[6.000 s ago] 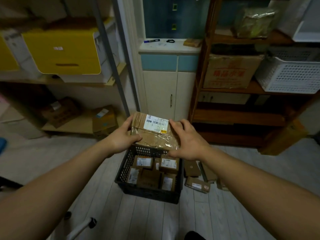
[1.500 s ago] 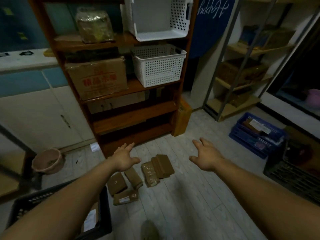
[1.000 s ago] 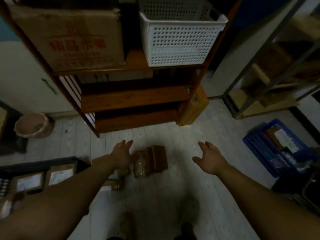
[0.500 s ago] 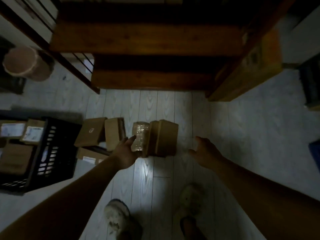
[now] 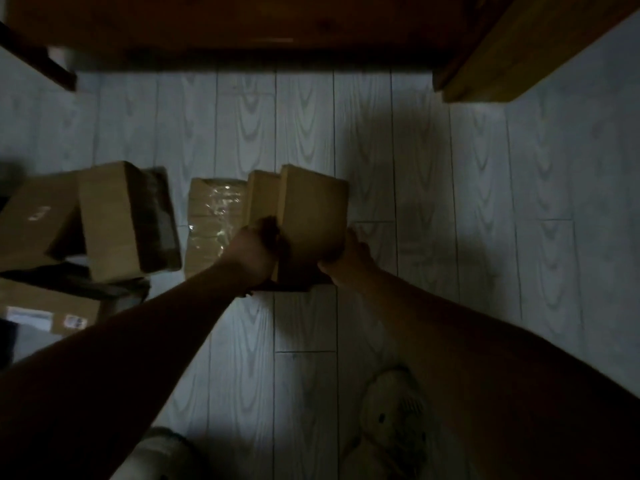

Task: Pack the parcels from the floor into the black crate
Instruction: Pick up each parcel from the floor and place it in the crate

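Nearest us, our light slippers stand on the pale plank floor. Beyond them, our left hand and right hand clasp a brown cardboard parcel from either side, fingers closed on its near end. A thinner parcel leans against it, with a tape-wrapped parcel just left. More parcels lie further left. Farthest off, a wooden shelf unit.
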Action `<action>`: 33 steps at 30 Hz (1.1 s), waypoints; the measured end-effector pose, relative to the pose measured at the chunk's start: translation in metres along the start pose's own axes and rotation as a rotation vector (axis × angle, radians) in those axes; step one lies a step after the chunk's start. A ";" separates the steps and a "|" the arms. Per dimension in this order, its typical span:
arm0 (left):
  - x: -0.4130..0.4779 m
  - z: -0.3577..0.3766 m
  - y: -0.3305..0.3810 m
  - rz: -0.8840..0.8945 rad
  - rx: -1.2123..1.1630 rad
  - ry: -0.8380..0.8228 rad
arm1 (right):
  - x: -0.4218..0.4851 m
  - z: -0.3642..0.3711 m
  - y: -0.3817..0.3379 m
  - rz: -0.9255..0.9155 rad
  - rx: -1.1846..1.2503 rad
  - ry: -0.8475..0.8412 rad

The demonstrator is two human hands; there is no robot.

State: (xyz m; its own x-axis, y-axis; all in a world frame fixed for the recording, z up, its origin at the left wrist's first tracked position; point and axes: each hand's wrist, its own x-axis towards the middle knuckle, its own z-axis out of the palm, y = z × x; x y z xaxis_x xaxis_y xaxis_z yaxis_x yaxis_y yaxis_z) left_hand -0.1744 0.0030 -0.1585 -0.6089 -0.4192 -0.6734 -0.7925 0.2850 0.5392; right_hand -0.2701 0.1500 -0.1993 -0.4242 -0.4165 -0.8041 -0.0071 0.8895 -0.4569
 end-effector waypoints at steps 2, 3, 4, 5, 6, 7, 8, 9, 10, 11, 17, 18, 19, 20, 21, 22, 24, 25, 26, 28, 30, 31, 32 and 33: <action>0.013 0.008 -0.007 -0.015 0.053 -0.020 | 0.013 0.015 0.007 0.025 0.145 -0.056; 0.018 0.011 -0.009 -0.025 0.080 -0.049 | 0.016 0.020 0.008 0.040 0.245 -0.069; 0.021 0.013 -0.010 -0.036 0.096 -0.067 | 0.017 0.024 0.008 0.049 0.314 -0.049; 0.023 0.013 -0.010 -0.042 0.098 -0.062 | 0.016 0.026 0.007 0.052 0.361 -0.014; 0.023 0.011 -0.008 -0.048 0.088 -0.045 | 0.012 0.027 0.004 0.039 0.387 0.020; 0.019 0.007 -0.006 -0.054 0.058 -0.023 | 0.005 0.025 0.000 0.014 0.405 0.051; 0.014 0.001 -0.002 -0.066 -0.002 -0.005 | -0.004 0.023 -0.006 -0.006 0.415 0.088; 0.006 -0.006 0.003 -0.079 -0.085 0.005 | -0.015 0.018 -0.012 -0.021 0.428 0.132; -0.006 -0.015 0.009 -0.094 -0.176 0.011 | -0.028 0.012 -0.021 -0.035 0.441 0.171; -0.019 -0.026 0.017 -0.108 -0.249 0.023 | -0.044 0.005 -0.031 -0.053 0.449 0.197; -0.137 -0.137 0.078 -0.153 -0.455 0.128 | -0.172 -0.056 -0.138 -0.133 0.384 0.168; -0.162 -0.161 0.088 -0.142 -0.455 0.133 | -0.199 -0.064 -0.160 -0.137 0.372 0.157; -0.187 -0.186 0.097 -0.126 -0.447 0.136 | -0.226 -0.072 -0.182 -0.145 0.362 0.142; -0.211 -0.212 0.106 -0.108 -0.443 0.130 | -0.253 -0.078 -0.204 -0.150 0.350 0.116; -0.238 -0.237 0.114 -0.098 -0.450 0.114 | -0.281 -0.082 -0.225 -0.153 0.342 0.089; -0.264 -0.262 0.120 -0.094 -0.468 0.097 | -0.309 -0.085 -0.245 -0.160 0.343 0.072; -0.314 -0.306 0.131 -0.078 -0.498 0.080 | -0.363 -0.089 -0.281 -0.174 0.384 0.064; -0.338 -0.325 0.134 -0.062 -0.500 0.070 | -0.389 -0.089 -0.296 -0.172 0.403 0.064; -0.361 -0.343 0.137 -0.043 -0.491 0.068 | -0.413 -0.090 -0.311 -0.175 0.416 0.072; -0.404 -0.376 0.140 -0.013 -0.460 0.058 | -0.456 -0.093 -0.337 -0.221 0.452 0.121; -0.445 -0.405 0.142 -0.008 -0.444 0.034 | -0.494 -0.100 -0.360 -0.287 0.491 0.233; -0.463 -0.418 0.143 0.000 -0.429 0.029 | -0.512 -0.106 -0.370 -0.316 0.519 0.292; -0.480 -0.430 0.146 0.016 -0.409 0.028 | -0.528 -0.112 -0.380 -0.349 0.550 0.331; -0.496 -0.441 0.149 0.035 -0.398 0.037 | -0.541 -0.116 -0.389 -0.385 0.558 0.343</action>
State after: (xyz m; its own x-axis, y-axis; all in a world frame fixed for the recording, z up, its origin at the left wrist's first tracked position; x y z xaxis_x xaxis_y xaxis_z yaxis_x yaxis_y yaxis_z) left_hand 0.0249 -0.1265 0.4787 -0.6283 -0.4478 -0.6362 -0.6915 -0.0533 0.7204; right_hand -0.1424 0.0516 0.4576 -0.7428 -0.5153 -0.4275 0.2089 0.4283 -0.8792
